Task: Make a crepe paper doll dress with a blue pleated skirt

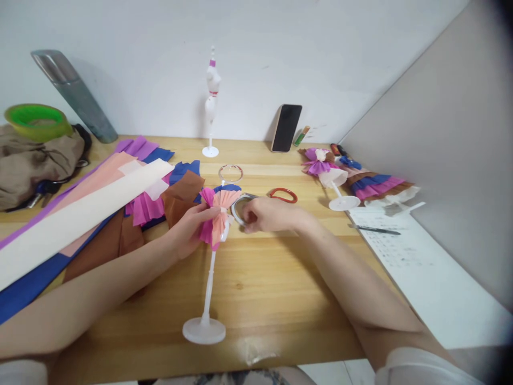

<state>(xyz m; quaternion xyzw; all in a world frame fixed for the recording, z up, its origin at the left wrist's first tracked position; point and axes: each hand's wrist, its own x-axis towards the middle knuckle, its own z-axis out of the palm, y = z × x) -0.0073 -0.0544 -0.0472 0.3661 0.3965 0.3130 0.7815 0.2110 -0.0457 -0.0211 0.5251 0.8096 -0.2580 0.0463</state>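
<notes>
Near the middle of the table, my left hand (196, 227) pinches gathered crepe paper (218, 213) in magenta, peach and blue. This paper wraps the upper part of a small white mannequin stand (209, 291), which leans slightly, its round base low in view. Just right of the paper, my right hand (266, 214) is closed with curled fingers at a narrow whitish ring (238, 209) that looks like a tape roll. My right fingertips are partly hidden. Behind the paper lies a clear bangle-like ring (231, 172).
Long crepe paper strips (80, 219) cover the left side. At the back stand a bare mannequin (212, 101) and a phone (286, 128). To the right are a red ring (282, 194), paper-dressed mannequins (320, 163) and a pen (379, 230) on paper. A bottle (76, 96) leans back left.
</notes>
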